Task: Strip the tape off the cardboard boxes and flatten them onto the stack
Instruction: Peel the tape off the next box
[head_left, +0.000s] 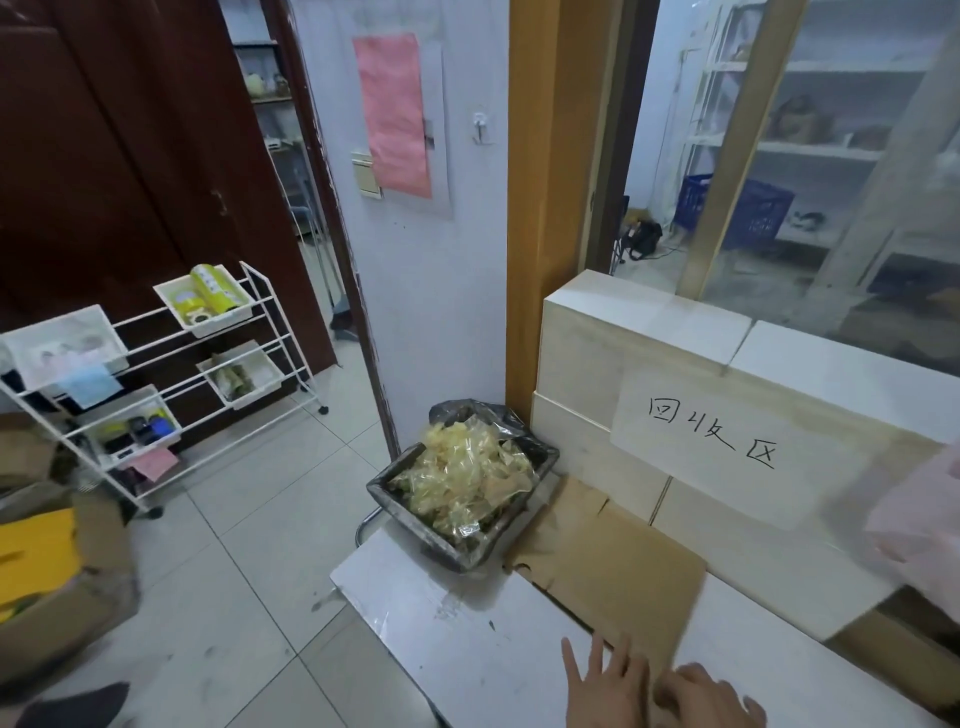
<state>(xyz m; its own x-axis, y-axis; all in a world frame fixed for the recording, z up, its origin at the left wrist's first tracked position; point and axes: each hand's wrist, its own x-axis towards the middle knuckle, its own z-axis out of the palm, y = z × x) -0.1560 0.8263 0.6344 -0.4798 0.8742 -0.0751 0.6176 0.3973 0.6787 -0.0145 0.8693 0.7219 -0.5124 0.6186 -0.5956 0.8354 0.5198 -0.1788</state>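
A flattened brown cardboard sheet (613, 566) lies flat on a white table top (467, 613), its long axis running from the near edge toward the far right, with torn, ragged notches along its left edge and a short slit near its far end. Beside its far left corner stands a square bin (462, 506) lined with a dark bag and heaped with crumpled, yellowish transparent tape strips (467, 478). At the sheet's near end the left hand (610, 686) rests with fingers spread and straight, and the right hand (709, 696) lies with fingers curled on the cardboard.
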